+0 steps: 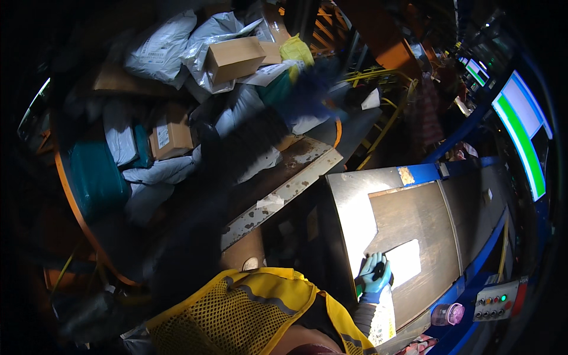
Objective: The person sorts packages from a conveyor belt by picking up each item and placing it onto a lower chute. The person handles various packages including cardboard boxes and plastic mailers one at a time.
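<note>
My left hand, in a dark blue glove and blurred, reaches out at the end of a dark sleeve over piled parcels. Closest to it are a yellow plastic bag, a green parcel and a white mailer; whether it grips one is unclear. My right hand, in a light blue glove, is over the metal-edged bench. A small black object shows at its fingers. Beside them lies a bright white flat item, and a printed white parcel is beneath the wrist.
An orange-rimmed container holds boxes and bags, among them a cardboard box. A chipped white metal edge runs before me. To the right are a control box with buttons, a pink-lidded bottle and a lit screen.
</note>
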`<state>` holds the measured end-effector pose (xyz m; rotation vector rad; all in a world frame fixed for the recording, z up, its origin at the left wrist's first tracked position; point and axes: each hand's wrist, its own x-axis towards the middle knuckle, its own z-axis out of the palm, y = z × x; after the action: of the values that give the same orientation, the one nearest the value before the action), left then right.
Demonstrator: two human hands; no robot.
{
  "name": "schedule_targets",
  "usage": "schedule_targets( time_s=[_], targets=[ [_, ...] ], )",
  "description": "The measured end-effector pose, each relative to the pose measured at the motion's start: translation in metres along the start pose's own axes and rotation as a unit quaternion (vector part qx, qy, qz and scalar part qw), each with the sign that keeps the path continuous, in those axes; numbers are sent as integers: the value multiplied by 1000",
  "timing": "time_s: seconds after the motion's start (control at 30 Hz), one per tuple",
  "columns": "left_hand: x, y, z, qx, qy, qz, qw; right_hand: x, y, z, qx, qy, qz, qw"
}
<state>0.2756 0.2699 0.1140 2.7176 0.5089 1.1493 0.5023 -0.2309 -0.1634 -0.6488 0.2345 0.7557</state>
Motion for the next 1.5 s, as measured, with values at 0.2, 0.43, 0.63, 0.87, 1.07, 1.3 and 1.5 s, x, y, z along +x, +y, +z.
schedule_targets(
  time_s=[0.2, 0.43, 0.63, 0.87, 1.07, 1.3, 1.5],
  targets=[
    [-35, -115, -153, 494, 16, -127, 860, -22, 34, 12, -97, -31, 19, 995],
    [-205, -95, -122, 288, 55, -93, 951, -43, 65, 76, -230, -171, 13, 958],
    [-308, -4, -103, 192, 119, -112, 968, -44, 90, 120, -480, -355, 34, 802],
    [-308, 101, -58, 50, -23, 171, 984, -89, 154, 193, -288, -564, 195, 749],
    [-278, 50, -32, 118, 20, 194, 974, -113, 114, 237, -214, -351, 190, 892],
    [-124, -70, -44, 226, 83, 65, 968, 100, -56, -39, -523, 16, -428, 737],
    [-110, -166, -22, 168, 200, -48, 964, 87, -101, -79, -668, 230, -499, 503]
  ],
)
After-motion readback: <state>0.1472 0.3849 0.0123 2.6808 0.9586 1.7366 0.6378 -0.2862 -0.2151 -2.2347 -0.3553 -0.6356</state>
